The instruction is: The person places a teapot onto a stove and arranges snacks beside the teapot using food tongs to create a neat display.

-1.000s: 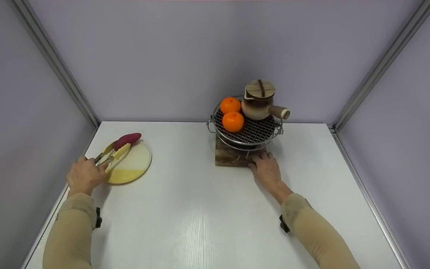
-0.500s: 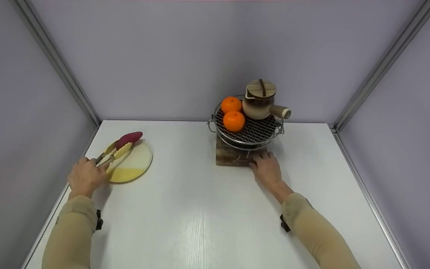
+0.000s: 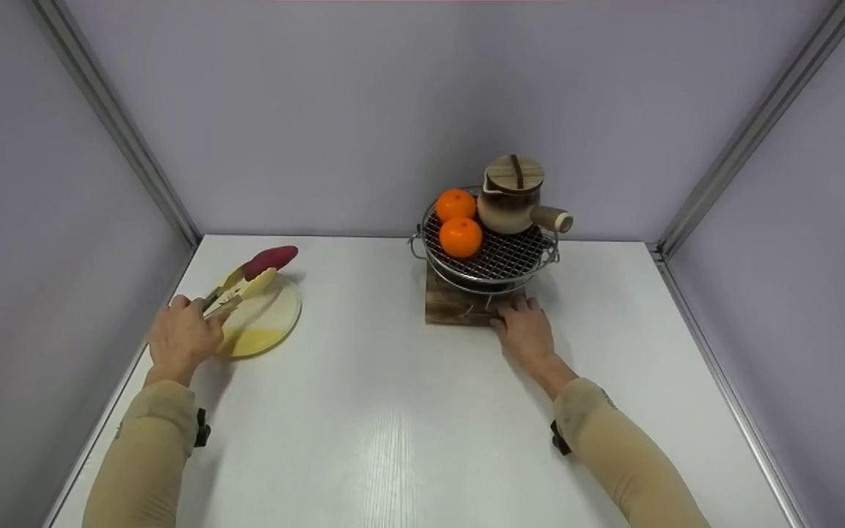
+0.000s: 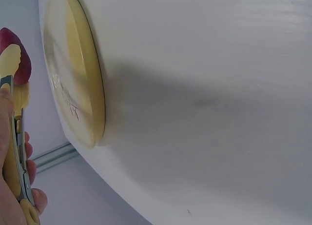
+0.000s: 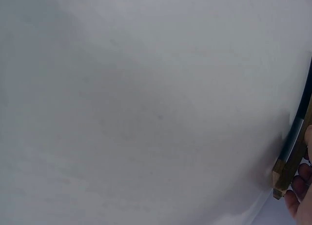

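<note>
My left hand [image 3: 184, 336] grips a pair of tongs [image 3: 258, 283] with yellow tips. Pinched between those tips is a purple-red sweet potato [image 3: 273, 260], raised over the far edge of a white and yellow plate [image 3: 252, 342]. In the left wrist view the sweet potato [image 4: 18, 64] and tongs [image 4: 9, 64] are clear of the plate [image 4: 93, 83]. My right hand [image 3: 527, 334] holds the front right corner of a wooden base [image 3: 459, 312] under a round grill. The right wrist view catches only fingers [image 5: 300, 187] and the base's edge [image 5: 292, 166].
On the grill's wire mesh [image 3: 499, 262] sit two oranges [image 3: 460, 237] and a brown-beige pot [image 3: 505, 211] with a wooden lid and a side handle. The white table [image 3: 364, 381] is enclosed by pale walls on the left, back and right.
My left hand has lifted the tongs and sweet potato off the plate, moving slightly right and away from me. My right hand stays at the wooden base.
</note>
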`<action>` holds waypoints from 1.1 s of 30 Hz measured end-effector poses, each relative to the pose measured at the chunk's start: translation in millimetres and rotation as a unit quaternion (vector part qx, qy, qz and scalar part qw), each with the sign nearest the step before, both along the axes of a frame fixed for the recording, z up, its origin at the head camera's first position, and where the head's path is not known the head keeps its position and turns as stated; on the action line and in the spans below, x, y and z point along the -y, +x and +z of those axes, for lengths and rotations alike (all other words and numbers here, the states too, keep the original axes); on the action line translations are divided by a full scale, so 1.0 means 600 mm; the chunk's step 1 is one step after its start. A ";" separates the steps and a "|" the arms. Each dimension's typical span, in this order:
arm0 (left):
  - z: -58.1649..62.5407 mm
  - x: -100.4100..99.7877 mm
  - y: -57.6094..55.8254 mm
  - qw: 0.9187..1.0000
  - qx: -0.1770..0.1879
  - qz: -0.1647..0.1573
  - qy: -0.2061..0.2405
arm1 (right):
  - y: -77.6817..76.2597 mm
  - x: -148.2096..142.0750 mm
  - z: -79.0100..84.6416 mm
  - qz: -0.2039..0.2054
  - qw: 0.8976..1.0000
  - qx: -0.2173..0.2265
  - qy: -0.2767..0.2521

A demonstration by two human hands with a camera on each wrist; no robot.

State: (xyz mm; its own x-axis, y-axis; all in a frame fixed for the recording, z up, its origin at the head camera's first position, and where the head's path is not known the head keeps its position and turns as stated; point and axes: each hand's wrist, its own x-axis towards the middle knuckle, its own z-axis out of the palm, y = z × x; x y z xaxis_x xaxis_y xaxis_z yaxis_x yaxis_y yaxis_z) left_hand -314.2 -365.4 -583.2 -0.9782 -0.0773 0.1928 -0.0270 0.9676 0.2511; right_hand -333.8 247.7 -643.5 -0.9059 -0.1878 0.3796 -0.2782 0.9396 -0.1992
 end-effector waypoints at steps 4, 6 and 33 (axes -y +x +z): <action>0.005 -0.008 0.003 1.000 -0.026 -0.012 -0.004 | 0.002 0.001 0.001 0.000 1.000 0.000 0.002; 0.009 -0.011 0.003 1.000 -0.025 -0.016 -0.005 | 0.003 0.001 0.003 0.001 1.000 0.003 0.001; 0.062 -0.088 0.000 0.996 -0.066 -0.064 0.000 | 0.003 0.002 0.006 -0.013 1.000 0.022 0.007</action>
